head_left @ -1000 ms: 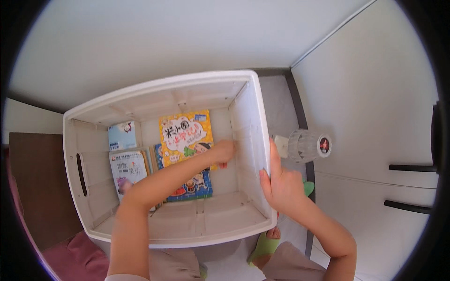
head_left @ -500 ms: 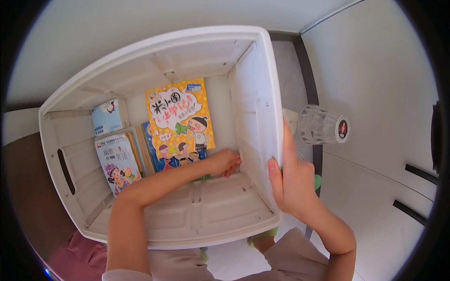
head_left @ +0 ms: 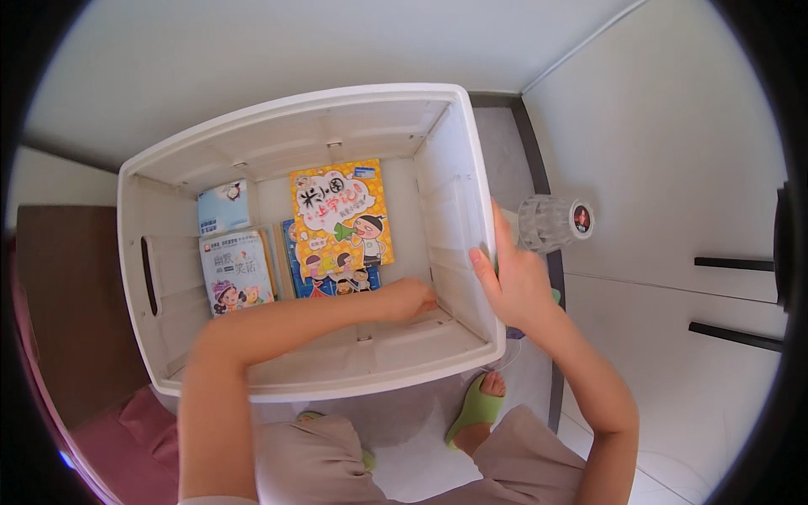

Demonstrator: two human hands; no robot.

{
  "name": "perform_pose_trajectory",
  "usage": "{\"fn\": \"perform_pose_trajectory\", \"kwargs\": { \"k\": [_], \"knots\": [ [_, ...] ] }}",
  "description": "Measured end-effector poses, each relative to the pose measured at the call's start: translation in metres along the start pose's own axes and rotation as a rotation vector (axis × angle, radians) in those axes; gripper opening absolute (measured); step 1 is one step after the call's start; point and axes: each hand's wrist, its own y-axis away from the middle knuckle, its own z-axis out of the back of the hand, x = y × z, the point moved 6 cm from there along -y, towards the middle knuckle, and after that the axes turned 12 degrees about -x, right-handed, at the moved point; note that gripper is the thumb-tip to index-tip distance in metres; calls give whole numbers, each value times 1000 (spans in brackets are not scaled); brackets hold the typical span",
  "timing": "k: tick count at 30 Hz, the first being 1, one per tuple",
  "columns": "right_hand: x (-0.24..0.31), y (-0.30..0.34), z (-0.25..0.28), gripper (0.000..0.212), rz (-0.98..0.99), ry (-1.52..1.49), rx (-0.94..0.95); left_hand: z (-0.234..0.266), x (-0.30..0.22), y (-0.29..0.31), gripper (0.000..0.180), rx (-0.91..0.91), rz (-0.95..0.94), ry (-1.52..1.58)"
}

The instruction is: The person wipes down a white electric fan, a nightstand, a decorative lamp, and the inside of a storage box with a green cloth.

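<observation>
A large white plastic storage box (head_left: pixel 418 94) stands open-topped in front of me. My right hand (head_left: pixel 518 282) grips its right wall, thumb over the rim and fingers on the outer side. Down inside, my left hand (head_left: pixel 411 300) is at the near right corner with its fingers curled in; whatever they hold, if anything, is hidden. To the left of that hand lies a yellow comic-style book (head_left: pixel 341 215), overlapping a blue book (head_left: pixel 337 284). Further left are a pale book with cartoon children (head_left: pixel 238 268), on a stack, and a light blue book (head_left: pixel 224 207).
Right of the box is a clear faceted cup-shaped thing (head_left: pixel 551 223), beside white cabinet fronts with black handles (head_left: pixel 734 263). A wall (head_left: pixel 278 50) rises behind. Dark red cloth (head_left: pixel 143 429) lies at the lower left. My feet in green slippers (head_left: pixel 477 412) show below.
The box looks smaller and its near edge sits higher, so more floor and my slippers show. My left fingers are curled more tightly near the corner. My right hand keeps hold of the wall.
</observation>
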Motion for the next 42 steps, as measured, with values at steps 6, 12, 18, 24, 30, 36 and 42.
{"fn": "perform_pose_trajectory", "kwargs": {
  "k": [6, 12, 18, 24, 30, 36, 42],
  "knots": [
    [66, -21, 74, 38, 404, 111, -533, 102, -65, 138, 41, 38, 136, -425],
    [103, -93, 3, 45, 665, 733, 31, 125, -115, 267, 56, -457, 101, -600],
    [28, -67, -106, 69, 658, 1390, 538, 110, -113, 314, 63, -785, 187, -693],
    [13, 24, -157, 38, 568, 1146, 1115, 98, -104, 318, 62, -855, 166, -728],
    [21, 20, -136, 17, 851, 984, 739, 108, -105, 315, 62, -795, 127, -635],
    [78, -112, -89, 24, 934, 1162, -55, 111, -103, 312, 61, -752, 117, -634],
    [-13, -134, -175, 34, 701, 1295, 444, 112, -104, 312, 61, -805, 126, -625]
  ]
}}
